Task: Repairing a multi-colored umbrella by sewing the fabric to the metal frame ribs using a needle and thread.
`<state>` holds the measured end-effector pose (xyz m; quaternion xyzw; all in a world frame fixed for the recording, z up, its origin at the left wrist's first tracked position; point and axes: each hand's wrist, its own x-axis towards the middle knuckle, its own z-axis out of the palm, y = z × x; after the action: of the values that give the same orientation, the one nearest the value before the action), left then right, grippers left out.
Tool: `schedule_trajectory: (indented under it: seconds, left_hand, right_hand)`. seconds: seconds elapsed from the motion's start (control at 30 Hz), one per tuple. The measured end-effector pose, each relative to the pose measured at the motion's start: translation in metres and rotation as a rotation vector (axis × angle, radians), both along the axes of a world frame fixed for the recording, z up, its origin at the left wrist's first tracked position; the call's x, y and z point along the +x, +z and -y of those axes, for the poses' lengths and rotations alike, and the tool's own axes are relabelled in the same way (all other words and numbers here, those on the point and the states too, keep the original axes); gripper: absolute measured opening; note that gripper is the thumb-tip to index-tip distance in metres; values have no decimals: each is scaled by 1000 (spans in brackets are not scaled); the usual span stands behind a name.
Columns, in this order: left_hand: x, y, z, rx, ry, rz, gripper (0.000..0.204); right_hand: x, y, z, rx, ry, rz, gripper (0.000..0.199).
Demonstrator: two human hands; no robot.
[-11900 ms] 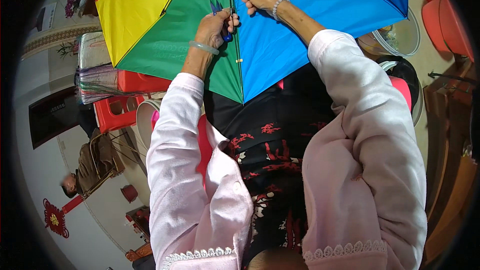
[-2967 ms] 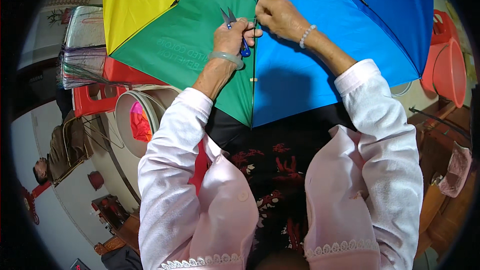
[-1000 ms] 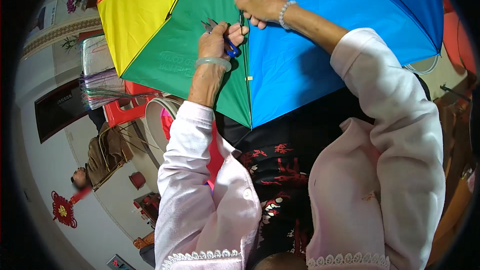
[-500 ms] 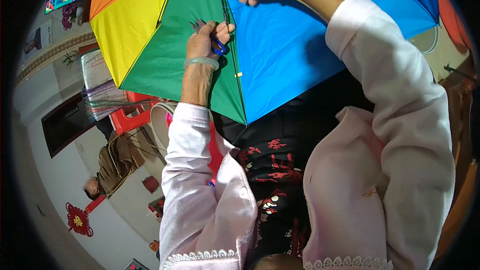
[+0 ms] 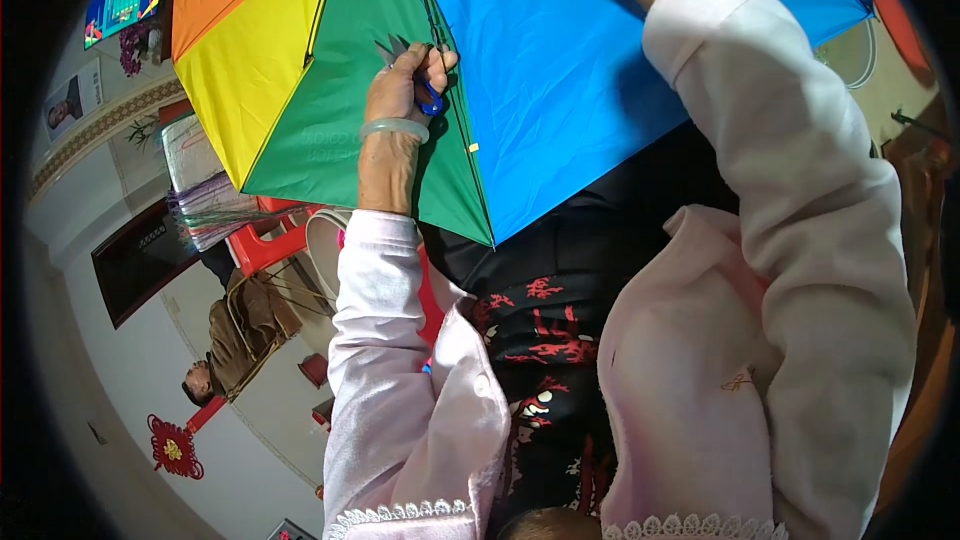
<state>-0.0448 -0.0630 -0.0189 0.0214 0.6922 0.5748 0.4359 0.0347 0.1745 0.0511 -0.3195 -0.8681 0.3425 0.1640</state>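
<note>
Near red stool [image 5: 262, 252], holding snips [image 5: 430, 98] in left hand [image 5: 403, 85] at rib [image 5: 429, 2] of umbrella [image 5: 520, 90] spread ahead; just took right hand past top edge, cannot tell its grip, leaving rib one-handed.

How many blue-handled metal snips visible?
1: blue-handled metal snips in the left hand, over the green fabric umbrella panel. Right hand is off-frame; more may be hidden.

The near edge of the open multicoloured umbrella [image 5: 530, 90] lies over the black-clothed lap [image 5: 590, 252].
</note>
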Motion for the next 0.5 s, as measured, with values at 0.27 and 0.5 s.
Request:
schedule_trajectory:
  seconds: [0.27, 0.5]
  left_hand:
    - [7, 2, -9, -25, -43, -50, 18]
    - [8, -2, -5, 8, 200, -7, 18]
  right_hand:
    - [-16, -21, -9, 935, 953, 71, 20]
    - [-6, -70, 57, -662, 715, 243, 23]
